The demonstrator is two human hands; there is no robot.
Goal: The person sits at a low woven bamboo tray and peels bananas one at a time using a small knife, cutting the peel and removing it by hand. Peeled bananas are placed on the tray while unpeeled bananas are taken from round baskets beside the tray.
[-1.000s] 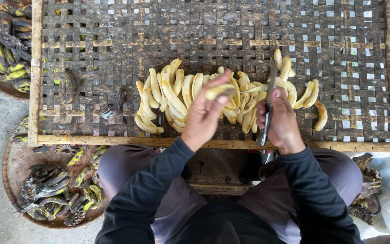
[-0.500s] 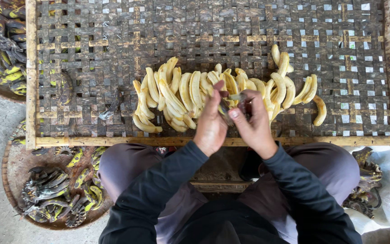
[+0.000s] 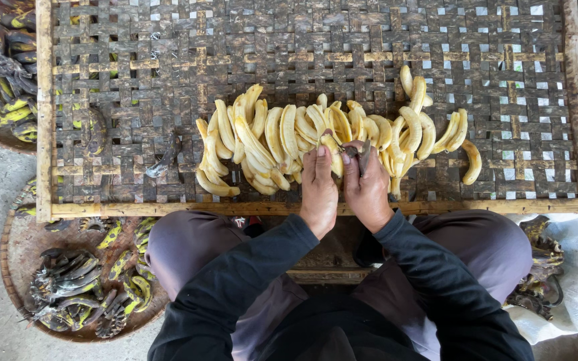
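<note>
1. Over the woven tray (image 3: 102, 80), seen from the head camera, your left hand (image 3: 318, 190) and right hand (image 3: 367, 194) sit side by side, nearly touching, at the near edge of the pile of peeled bananas (image 3: 282, 144).
2. Your left hand pinches one peeled banana (image 3: 332, 155) by its near end; your right hand is closed on a small knife (image 3: 364, 155), its dark blade pointing away from you, just beside that fruit.
3. To do this well, keep the grip on the soft fruit light, since the flesh looks easily bruised, and work the blade away from your left thumb.
4. Lay each piece flat and apart from its neighbours where you can; the pile overlaps heavily in the middle.
5. Peeled fruit is pale yellow, smooth and curved, with one lone banana (image 3: 473, 160) lying apart at the right.
6. Flat, dark, worn strips make up the tray, crossed in an open weave inside a pale wooden frame.
7. Blackened, limp peels (image 3: 68, 284) fill a round basket (image 3: 15, 267) by your left knee; a white sack (image 3: 570, 254) lies at your right.
</note>
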